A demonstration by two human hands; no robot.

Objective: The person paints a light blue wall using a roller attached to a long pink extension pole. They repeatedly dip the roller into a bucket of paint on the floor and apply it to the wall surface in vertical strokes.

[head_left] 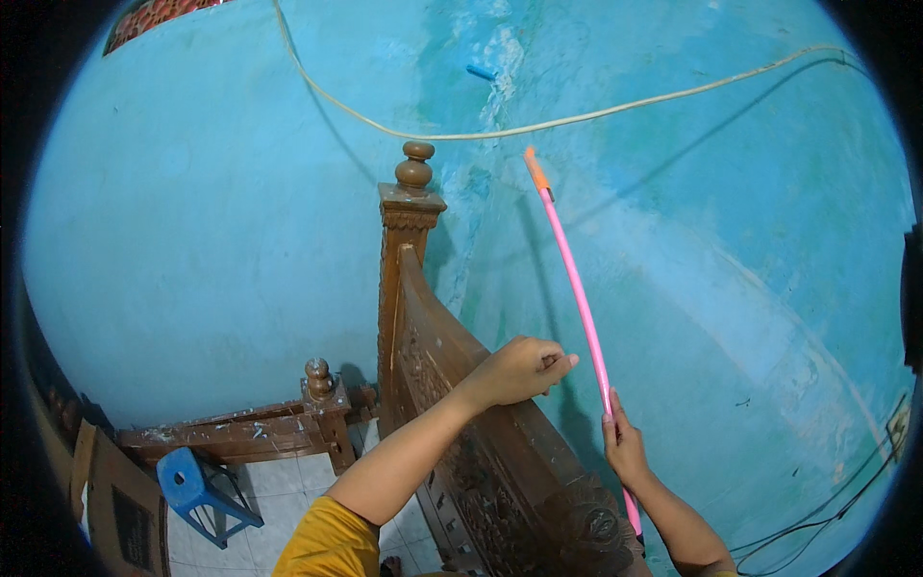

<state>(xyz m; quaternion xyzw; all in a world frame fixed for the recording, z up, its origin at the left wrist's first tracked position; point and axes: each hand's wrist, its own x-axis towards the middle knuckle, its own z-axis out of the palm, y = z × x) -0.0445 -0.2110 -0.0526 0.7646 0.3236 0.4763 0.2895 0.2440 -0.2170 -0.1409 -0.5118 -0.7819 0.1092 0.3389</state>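
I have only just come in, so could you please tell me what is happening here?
A person's right hand grips a long pink pole with an orange tip, raised in front of the blue painted wall. The tip appears just below a sagging cream cable; I cannot tell whether it touches the wall. The left hand, loosely curled with nothing visible in it, appears over the carved brown wooden panel.

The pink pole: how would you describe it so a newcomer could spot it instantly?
Start with the blue wall, then the carved brown wooden panel. Just right of that panel, the person's right grip holds a long, thin pink pole slanting upward. Its bright pink shaft and orange tip distinguish it from the pale, sagging cable above.
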